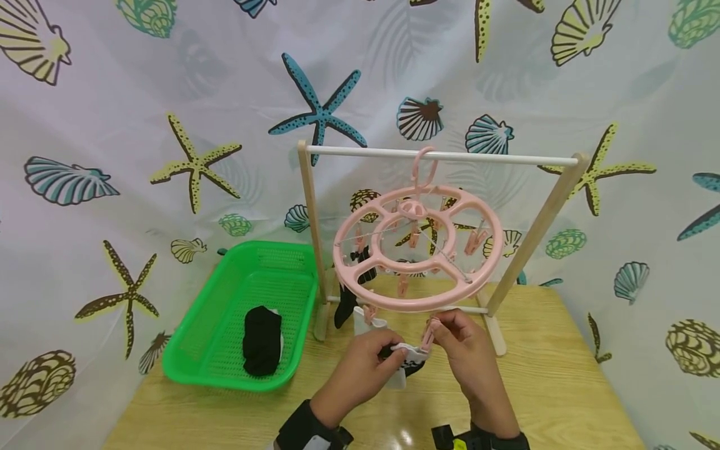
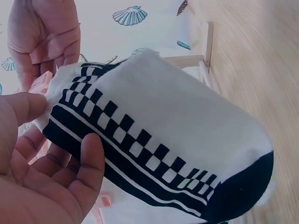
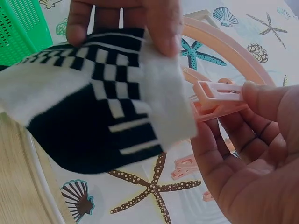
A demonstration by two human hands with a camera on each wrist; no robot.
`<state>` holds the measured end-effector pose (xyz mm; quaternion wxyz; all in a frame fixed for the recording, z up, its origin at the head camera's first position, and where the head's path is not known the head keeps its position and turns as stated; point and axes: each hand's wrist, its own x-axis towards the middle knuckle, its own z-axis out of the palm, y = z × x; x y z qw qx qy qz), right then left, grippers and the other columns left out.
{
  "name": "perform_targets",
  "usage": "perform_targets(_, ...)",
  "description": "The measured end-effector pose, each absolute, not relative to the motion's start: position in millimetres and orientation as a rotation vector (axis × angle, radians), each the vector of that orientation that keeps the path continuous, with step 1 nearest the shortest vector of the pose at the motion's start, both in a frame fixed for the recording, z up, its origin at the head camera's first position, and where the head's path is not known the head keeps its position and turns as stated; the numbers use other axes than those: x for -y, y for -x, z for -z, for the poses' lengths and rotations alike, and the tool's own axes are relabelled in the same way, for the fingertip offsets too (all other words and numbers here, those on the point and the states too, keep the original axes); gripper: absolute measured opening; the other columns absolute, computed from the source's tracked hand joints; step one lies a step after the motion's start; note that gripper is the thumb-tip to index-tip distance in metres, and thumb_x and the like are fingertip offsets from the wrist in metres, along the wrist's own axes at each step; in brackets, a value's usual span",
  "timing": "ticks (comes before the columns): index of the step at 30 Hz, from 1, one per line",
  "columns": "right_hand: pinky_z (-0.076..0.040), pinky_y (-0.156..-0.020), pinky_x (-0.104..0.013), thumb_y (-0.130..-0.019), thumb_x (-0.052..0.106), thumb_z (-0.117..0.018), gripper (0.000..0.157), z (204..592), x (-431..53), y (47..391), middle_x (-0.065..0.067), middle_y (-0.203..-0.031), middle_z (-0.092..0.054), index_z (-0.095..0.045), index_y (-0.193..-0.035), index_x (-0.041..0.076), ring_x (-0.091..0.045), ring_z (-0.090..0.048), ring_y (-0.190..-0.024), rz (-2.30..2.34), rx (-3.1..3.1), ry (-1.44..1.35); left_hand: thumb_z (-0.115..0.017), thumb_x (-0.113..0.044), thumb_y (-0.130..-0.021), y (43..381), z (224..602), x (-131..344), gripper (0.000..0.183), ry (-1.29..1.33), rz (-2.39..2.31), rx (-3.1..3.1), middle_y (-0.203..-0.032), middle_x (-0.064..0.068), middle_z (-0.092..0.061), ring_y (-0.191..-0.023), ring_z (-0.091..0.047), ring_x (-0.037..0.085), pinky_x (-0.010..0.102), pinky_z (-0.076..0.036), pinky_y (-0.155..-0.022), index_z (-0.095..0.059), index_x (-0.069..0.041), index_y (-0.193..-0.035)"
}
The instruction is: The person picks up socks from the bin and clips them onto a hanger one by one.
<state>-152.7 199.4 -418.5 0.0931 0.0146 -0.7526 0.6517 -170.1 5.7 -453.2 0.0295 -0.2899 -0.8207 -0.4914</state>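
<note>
My left hand (image 1: pixel 365 359) pinches a black-and-white checkered sock (image 2: pixel 177 107) near its white cuff, between thumb and fingers. In the head view most of that sock is hidden behind the hand. A pink clothespin (image 3: pixel 222 98) is pinched between the thumb and fingers of my right hand (image 1: pixel 467 350). Its tip meets the edge of the sock's cuff; whether it clamps the fabric I cannot tell. Both hands work just below the front rim of a round pink clip hanger (image 1: pixel 416 304). A white sock (image 1: pixel 362 320) and a black one (image 1: pixel 345 306) hang at its left side.
The hanger hooks over the white bar (image 1: pixel 495 158) of a wooden-legged rack. Left of the rack, a green basket (image 1: pixel 219 337) holds a folded black item (image 1: pixel 262 340) with white edges. Several other pink clips dangle from the rings. A shell-and-starfish curtain (image 1: pixel 225 81) stands behind the wooden table (image 1: pixel 551 387).
</note>
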Motion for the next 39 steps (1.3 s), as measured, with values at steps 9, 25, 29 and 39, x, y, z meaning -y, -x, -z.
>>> perform_targets(9, -0.054, -0.074, -0.029, -0.101, 0.003, -0.056, 0.015, 418, -200, 153, -0.022, -0.096, -0.063, -0.059, -0.106, -0.011, -0.019, -0.064, -0.082, -1.925, 2.208, -0.119, -0.065, -0.022, -0.098, 172, 451, -20, 0.010, 0.846, 1.600, 2.467, -0.088, -0.008, -0.062, -0.074, -0.055, 0.004, 0.022, -0.048, -0.066, -0.072, -0.016, -0.099)
perform_targets(25, -0.052, -0.072, -0.027, -0.100, 0.006, -0.058, 0.017, 419, -197, 153, -0.014, -0.100, -0.063, -0.062, -0.106, -0.010, -0.016, -0.062, -0.086, -1.919, 2.210, -0.131, -0.065, -0.023, -0.098, 170, 447, -25, 0.011, 0.763, 1.825, 2.364, -0.087, -0.005, -0.062, -0.072, -0.057, 0.007, 0.025, -0.050, -0.065, -0.072, -0.015, -0.099)
perform_targets(29, -0.053, -0.074, -0.028, -0.101, 0.007, -0.057, 0.019, 420, -198, 152, -0.019, -0.107, -0.062, -0.062, -0.111, -0.008, -0.015, -0.062, -0.090, -1.900, 2.228, -0.197, -0.065, -0.022, -0.098, 170, 448, -24, 0.010, 0.761, 1.826, 2.348, -0.089, -0.005, -0.063, -0.074, -0.058, 0.007, 0.025, -0.051, -0.066, -0.072, -0.014, -0.099)
perform_targets(39, -0.053, -0.076, -0.026, -0.101, 0.011, -0.058, 0.027, 423, -197, 154, -0.015, -0.111, -0.061, -0.061, -0.121, -0.007, -0.014, -0.062, -0.092, -1.924, 2.241, -0.216, -0.065, -0.021, -0.098, 172, 447, -17, 0.009, 0.770, 1.596, 2.359, -0.097, -0.003, -0.065, -0.088, -0.062, 0.012, 0.025, -0.052, -0.068, -0.070, -0.015, -0.102)
